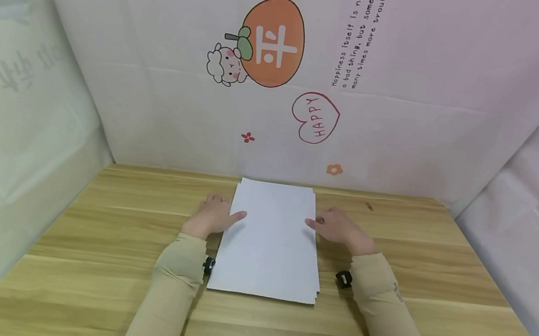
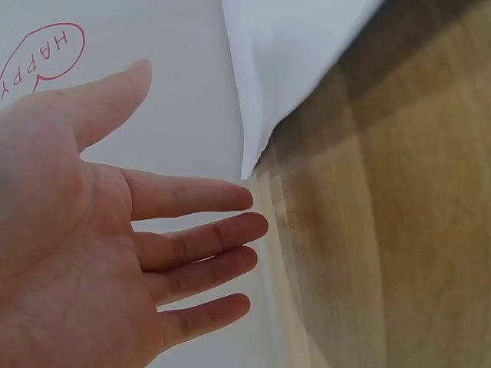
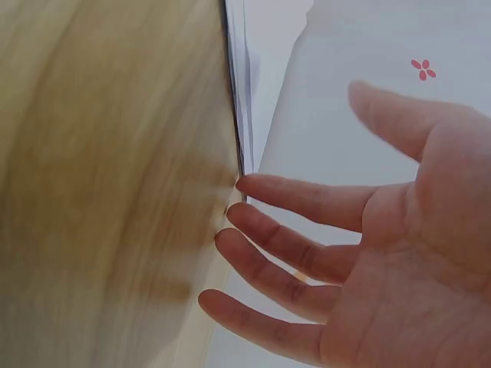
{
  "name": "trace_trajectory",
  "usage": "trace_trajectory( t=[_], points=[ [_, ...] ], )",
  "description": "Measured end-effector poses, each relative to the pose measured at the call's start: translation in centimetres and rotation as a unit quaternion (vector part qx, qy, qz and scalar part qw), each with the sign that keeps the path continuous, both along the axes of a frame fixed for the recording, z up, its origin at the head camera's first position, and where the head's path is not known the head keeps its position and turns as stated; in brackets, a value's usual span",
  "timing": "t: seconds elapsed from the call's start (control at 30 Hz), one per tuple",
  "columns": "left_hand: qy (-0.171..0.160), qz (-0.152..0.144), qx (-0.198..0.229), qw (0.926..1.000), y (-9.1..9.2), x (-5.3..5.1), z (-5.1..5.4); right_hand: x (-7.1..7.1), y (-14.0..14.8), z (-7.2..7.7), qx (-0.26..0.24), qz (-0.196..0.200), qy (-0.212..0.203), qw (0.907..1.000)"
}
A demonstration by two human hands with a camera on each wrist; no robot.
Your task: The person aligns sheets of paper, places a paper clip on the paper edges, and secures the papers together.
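A stack of white paper sheets (image 1: pixel 269 247) lies flat on the wooden table, its edges slightly uneven at the corners. At its left side is my left hand (image 1: pixel 213 216), thumb reaching over the sheets in the head view. My right hand (image 1: pixel 340 229) is beside the opposite edge, its thumb likewise over the paper. In the left wrist view, the left hand (image 2: pixel 84 230) has spread, nearly straight fingers near a paper corner. The right wrist view shows the right hand (image 3: pixel 414 230) with fingers extended and slightly bent, close to the stack's layered edge (image 3: pixel 242 100). Neither hand grips the paper.
The wooden table (image 1: pixel 109 260) extends around the paper and meets a white printed cloth (image 1: pixel 165 103) at the back. More white cloth hangs at both sides. A small orange mark (image 1: pixel 369 207) lies on the table at the back right. Both wrists carry a black device (image 1: pixel 344 279).
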State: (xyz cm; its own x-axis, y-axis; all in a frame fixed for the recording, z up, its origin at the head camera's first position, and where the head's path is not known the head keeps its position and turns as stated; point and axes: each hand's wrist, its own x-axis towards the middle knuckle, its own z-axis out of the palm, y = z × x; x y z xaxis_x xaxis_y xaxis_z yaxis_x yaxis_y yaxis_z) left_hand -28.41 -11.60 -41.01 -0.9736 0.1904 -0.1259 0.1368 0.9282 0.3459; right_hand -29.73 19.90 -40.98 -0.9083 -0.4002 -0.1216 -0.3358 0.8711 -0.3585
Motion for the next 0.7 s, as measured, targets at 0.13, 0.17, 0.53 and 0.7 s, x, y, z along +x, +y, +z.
trace_trajectory(
  t=[0.13, 0.17, 0.53, 0.7],
  points=[
    [0.002, 0.000, 0.000, 1.0000, -0.02, 0.07, -0.05, 0.12, -0.14, 0.03, -0.011, -0.005, 0.000, 0.9999],
    [0.004, 0.000, 0.000, 1.0000, -0.02, 0.07, -0.10, 0.15, -0.17, 0.05, -0.013, -0.007, 0.000, 0.9999],
    [-0.002, -0.003, 0.009, 1.0000, 0.03, 0.08, -0.32, 0.19, -0.35, 0.23, -0.019, -0.009, 0.003, 0.9998],
    [-0.005, -0.008, 0.005, 0.9999, 0.02, 0.00, -0.34, 0.21, -0.37, 0.26, -0.032, -0.006, 0.005, 0.9995]
  ],
)
